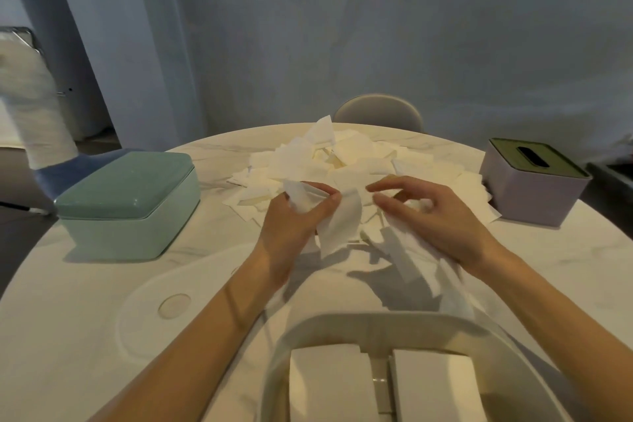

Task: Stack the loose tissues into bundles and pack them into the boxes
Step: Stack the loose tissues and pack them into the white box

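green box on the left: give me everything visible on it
The green box is a rounded rectangular container, matte and plastic-looking. Its darker teal domed lid is on and closed over a paler mint base. It sits upright on the white marbled table, near the left edge, left of the loose tissue pile and apart from it. Neither hand touches it; no opening or tissue shows.

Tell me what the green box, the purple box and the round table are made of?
The green box looks like matte plastic, maybe ceramic: smooth rounded corners and a soft, dull sheen. The purple box also seems to be plastic, with flat plain walls and a darker olive slotted lid. The table looks like polished marble or a marble-look top: white with faint grey veins and light reflections.
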{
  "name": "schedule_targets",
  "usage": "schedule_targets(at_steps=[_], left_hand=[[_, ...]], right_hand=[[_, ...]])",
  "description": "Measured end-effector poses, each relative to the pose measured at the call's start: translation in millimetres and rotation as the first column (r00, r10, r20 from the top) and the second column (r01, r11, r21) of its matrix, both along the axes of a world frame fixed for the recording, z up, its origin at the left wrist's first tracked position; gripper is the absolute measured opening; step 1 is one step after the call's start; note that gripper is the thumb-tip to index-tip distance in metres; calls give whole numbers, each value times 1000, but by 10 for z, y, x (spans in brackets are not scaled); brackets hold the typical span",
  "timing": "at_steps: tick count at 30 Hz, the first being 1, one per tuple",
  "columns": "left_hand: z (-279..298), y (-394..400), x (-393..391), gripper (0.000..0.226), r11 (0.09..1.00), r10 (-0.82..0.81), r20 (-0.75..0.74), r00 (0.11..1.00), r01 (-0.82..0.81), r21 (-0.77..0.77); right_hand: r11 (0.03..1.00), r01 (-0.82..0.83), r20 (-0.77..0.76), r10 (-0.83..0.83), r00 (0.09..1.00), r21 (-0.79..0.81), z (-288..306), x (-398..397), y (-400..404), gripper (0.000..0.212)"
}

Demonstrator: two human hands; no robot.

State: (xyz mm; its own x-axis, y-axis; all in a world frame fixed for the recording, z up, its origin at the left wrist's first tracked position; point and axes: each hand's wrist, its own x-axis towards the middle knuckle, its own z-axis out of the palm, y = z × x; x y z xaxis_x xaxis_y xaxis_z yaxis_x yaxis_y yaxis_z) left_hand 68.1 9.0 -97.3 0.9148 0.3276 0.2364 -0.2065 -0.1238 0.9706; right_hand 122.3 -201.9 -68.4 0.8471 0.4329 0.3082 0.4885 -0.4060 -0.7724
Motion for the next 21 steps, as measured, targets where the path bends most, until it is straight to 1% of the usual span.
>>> schedule_targets(at_steps=[1, 3, 5, 7, 8, 9, 10, 11, 12, 14, 15, 16, 17, 18, 19, 20, 21], left_hand=[[-12, -41, -8, 27, 999, -46, 8, 999, 46, 17], [-46, -113, -5, 24, 995, -92, -5, 996, 92, 43], [-40, -155, -7, 27, 995, -100, -34, 994, 101, 13], [-35, -164, -4, 32, 993, -102, -73, 992, 98, -63], [-35, -151, -4, 34, 989, -107, -100, 989, 95, -117], [-41, -150, -17, 35, 982, -115, -143, 983, 91, -164], [-60, -150, -19, 34, 977, -114, -165, 980, 80, -197], [-57, -157, -23, 33, 971, -107, -182, 977, 63, -229], [-75, -167, -4, 32, 962, -144, -191, 971, 92, -256], [-103, -194, 35, 35, 920, -253, -191, 949, 174, -351], [-91, -218, 14, 35, 899, -279, -202, 939, 181, -400], [-101, -236, -1, 37, 860, -326, -201, 924, 201, -469], [-124, -264, -1, 43, 799, -405, -176, 897, 255, -544], [-141, -294, -17, 49, 720, -478, -129, 869, 304, -624], [-143, -318, -40, 53, 657, -521, -106, 847, 319, -683], [-141, -319, -40, 57, 633, -532, -117, 839, 302, -713], [-148, -320, -42, 60, 628, -541, -105, 834, 318, -710]], right_hand=[[999, 4, 77, 0, 997, -53, -11, -18, 36, 35], [996, 10, 140, 2, 990, -84, -28, -42, 74, 28], [996, -4, 145, 16, 989, -86, -26, -29, 50, 20], [996, -33, 112, 41, 993, -78, 17, -31, 1, 17], [997, -65, 51, 67, 996, -39, 55, -47, -19, 18], [993, -114, -42, 115, 992, 40, 88, -66, -30, 19], [977, -159, -152, 180, 972, 139, 119, -92, -32, 22], [959, -173, -252, 229, 940, 224, 142, -118, -29, 26], [947, -162, -329, 252, 910, 278, 161, -146, -21, 31], [947, -132, -395, 246, 885, 293, 163, -176, -1, 34], [958, -120, -392, 218, 894, 260, 144, -177, 14, 33], [972, -102, -378, 177, 909, 212, 120, -188, 33, 32], [983, -73, -352, 130, 927, 171, 104, -193, 51, 32], [988, -35, -321, 82, 943, 150, 91, -202, 67, 31], [988, 3, -291, 42, 956, 151, 70, -200, 79, 29], [985, 38, -273, 10, 962, 168, 49, -200, 93, 27], [980, 69, -270, -17, 963, 186, 26, -201, 100, 26]])
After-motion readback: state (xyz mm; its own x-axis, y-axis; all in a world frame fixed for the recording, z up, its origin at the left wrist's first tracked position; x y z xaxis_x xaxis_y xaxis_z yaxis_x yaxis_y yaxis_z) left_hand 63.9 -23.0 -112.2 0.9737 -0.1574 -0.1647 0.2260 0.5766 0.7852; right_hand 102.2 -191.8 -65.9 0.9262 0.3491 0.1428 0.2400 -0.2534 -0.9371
